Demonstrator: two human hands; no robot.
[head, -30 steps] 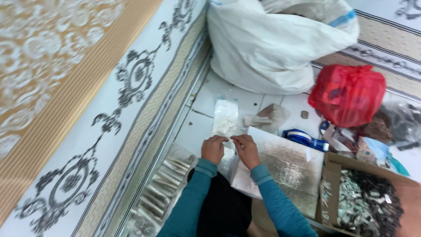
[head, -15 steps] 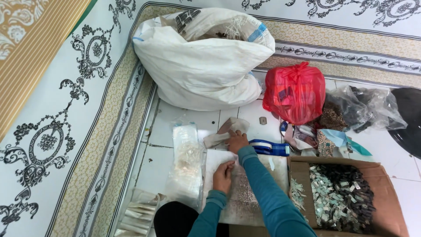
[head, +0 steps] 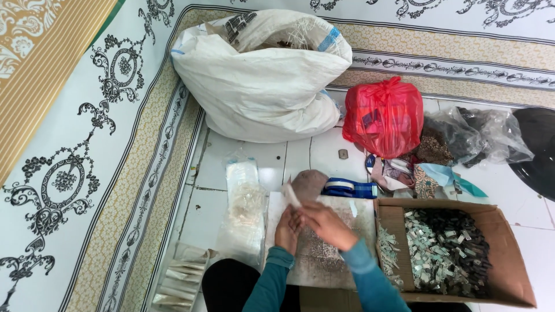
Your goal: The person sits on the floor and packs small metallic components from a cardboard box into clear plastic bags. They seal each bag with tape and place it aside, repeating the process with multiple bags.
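The big white sack [head: 260, 81] sits ahead of me on the tiled floor [head: 300, 156], the cardboard box [head: 503, 254] of small pieces at my right. Over the clear plastic sheet [head: 324, 254], my left hand [head: 287, 229] and right hand [head: 324, 222] together pinch a small white packet [head: 292, 195].

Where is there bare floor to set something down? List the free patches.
Bare tile lies between the white sack and the clear packets, and right of the cardboard box. It is crowded around the red bag and both hands.
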